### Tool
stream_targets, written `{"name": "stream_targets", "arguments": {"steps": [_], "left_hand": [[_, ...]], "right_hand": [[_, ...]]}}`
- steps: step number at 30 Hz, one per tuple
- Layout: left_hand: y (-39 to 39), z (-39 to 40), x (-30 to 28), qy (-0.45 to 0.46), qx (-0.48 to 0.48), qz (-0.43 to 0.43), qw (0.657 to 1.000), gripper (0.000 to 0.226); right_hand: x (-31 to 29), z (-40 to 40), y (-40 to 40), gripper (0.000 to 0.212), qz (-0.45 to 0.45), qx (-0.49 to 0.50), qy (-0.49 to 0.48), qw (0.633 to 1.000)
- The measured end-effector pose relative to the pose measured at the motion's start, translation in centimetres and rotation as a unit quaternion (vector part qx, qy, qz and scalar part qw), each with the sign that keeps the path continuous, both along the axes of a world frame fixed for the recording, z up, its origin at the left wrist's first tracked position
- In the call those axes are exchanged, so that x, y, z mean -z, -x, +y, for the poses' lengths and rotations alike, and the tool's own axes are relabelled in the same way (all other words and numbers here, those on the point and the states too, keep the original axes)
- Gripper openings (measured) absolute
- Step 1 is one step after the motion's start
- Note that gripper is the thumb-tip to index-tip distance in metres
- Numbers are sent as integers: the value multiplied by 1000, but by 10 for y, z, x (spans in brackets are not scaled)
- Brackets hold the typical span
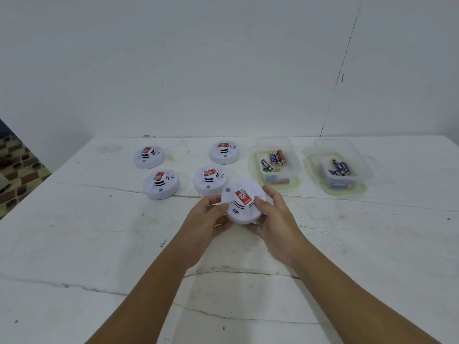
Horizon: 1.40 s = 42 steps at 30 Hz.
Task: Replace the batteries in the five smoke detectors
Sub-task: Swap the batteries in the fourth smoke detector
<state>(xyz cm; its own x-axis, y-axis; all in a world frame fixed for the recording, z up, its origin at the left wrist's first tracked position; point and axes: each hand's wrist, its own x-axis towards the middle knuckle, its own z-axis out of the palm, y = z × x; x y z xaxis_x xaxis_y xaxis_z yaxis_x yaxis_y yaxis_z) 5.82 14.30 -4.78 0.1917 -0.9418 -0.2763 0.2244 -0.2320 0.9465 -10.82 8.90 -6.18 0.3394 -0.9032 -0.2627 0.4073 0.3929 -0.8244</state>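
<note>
I hold a white round smoke detector [244, 207] with a red label above the table, tilted toward me. My left hand [210, 222] grips its left edge and my right hand [278, 219] grips its right edge. Several more white detectors with red labels lie on the table behind it: one at the back left [148, 157], one at the back [224, 152], one at the left [161, 184] and one just behind the held one [210, 180]. Two clear plastic boxes hold batteries: the nearer box [277, 165] and the right box [340, 167].
The white table [99, 244] has cracks across its surface. A white wall stands right behind it. Patterned floor shows past the table's left edge [17, 170].
</note>
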Motion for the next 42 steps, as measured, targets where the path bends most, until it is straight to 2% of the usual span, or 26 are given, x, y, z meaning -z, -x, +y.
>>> {"name": "stream_targets", "arguments": {"steps": [5,7,11,15,21,24,26,30,33,36,38,42], "left_hand": [[8,9,11,3,-25,58,998,36],[8,11,9,0,-10,67,998,39],[-7,7,-6,-46,47,114,991,39],[-18,-2,-13,-49,73,51,995,36],[-11,-11,-6,-16,45,96,994,27],[-9,-10,7,-1,39,105,994,35],[-7,-9,10,10,55,93,994,40],[-5,-11,2,26,42,53,997,33],[-6,-14,7,32,14,17,999,38],[-5,-12,12,35,-24,-4,999,34],[-1,-10,15,50,-47,-44,997,33],[6,-6,24,91,-71,-148,982,31]], "right_hand": [[2,-2,-1,31,32,14,-1,999],[2,-2,0,26,34,5,17,999],[-1,-6,5,33,14,-31,49,998],[-12,-10,0,34,49,-57,73,994],[-6,-9,-9,26,52,9,46,998],[-1,-3,-9,21,81,-9,77,994],[0,-3,-7,20,108,-10,102,989],[4,-7,-6,23,145,-15,136,980],[14,-10,-5,32,145,-31,142,979],[17,-11,2,55,151,-93,143,974],[16,-10,6,72,200,-128,179,955],[18,-6,10,85,268,-142,224,926]]}}
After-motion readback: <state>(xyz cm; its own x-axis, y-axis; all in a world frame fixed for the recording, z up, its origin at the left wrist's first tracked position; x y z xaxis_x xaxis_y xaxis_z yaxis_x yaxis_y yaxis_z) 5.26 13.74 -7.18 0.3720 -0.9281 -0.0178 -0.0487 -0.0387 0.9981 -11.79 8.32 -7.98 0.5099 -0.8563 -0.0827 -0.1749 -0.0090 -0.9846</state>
